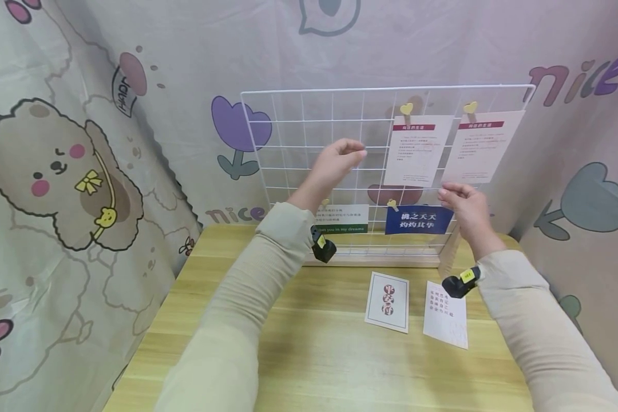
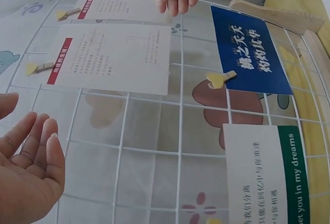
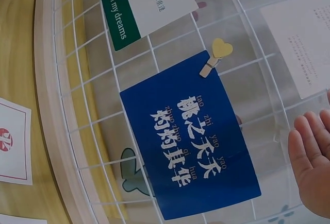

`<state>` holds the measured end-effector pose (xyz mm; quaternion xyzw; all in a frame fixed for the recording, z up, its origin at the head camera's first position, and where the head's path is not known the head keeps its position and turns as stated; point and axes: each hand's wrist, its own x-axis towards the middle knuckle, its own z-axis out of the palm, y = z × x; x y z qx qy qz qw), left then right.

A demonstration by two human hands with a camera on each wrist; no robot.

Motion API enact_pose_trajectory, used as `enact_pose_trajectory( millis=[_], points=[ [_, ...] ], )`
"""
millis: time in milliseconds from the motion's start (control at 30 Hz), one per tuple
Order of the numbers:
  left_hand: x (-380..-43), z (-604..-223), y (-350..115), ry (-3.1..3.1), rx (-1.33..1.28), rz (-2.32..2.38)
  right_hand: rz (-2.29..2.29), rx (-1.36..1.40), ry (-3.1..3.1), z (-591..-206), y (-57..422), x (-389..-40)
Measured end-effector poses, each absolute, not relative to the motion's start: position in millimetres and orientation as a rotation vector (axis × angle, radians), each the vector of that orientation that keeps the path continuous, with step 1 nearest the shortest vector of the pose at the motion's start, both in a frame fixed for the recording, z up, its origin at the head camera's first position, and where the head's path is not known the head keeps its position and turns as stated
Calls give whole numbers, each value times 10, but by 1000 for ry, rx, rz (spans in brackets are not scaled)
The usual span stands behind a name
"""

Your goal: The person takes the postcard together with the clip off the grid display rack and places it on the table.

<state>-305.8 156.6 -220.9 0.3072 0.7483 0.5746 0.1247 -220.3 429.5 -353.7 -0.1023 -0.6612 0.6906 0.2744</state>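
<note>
A white wire grid panel (image 1: 347, 129) stands on a wooden base, holding clipped cards. Two white cards with red headings, one (image 1: 419, 151) left of the other (image 1: 483, 147), hang at its upper right from yellow heart-topped clips. My left hand (image 1: 338, 166) is raised before the grid, left of these cards; in the left wrist view its thumb and fingers are apart and hold nothing. My right hand (image 1: 466, 212) is at the lower edge of the rightmost card, fingers loosely extended; whether they touch it I cannot tell. Below hangs a blue card (image 3: 191, 136) with white characters.
A white-and-green card (image 2: 263, 177) hangs at the grid's lower left, partly behind my left forearm. Two loose cards, one with red characters (image 1: 387, 303) and one with small text (image 1: 445, 317), lie on the wooden table (image 1: 314, 343). A patterned curtain (image 1: 185, 68) surrounds everything.
</note>
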Motion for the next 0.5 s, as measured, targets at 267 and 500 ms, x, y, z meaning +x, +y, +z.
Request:
enact_pose_trajectory(
  millis=[267,500],
  points=[
    [-3067,-2082,1732,2228,972,1632,1683,-417,-1900,-3124,3909,-1969],
    [-3071,-1979,1855,2276,1025,1617,1762,-266,-1852,-3280,4148,-2130]
  ],
)
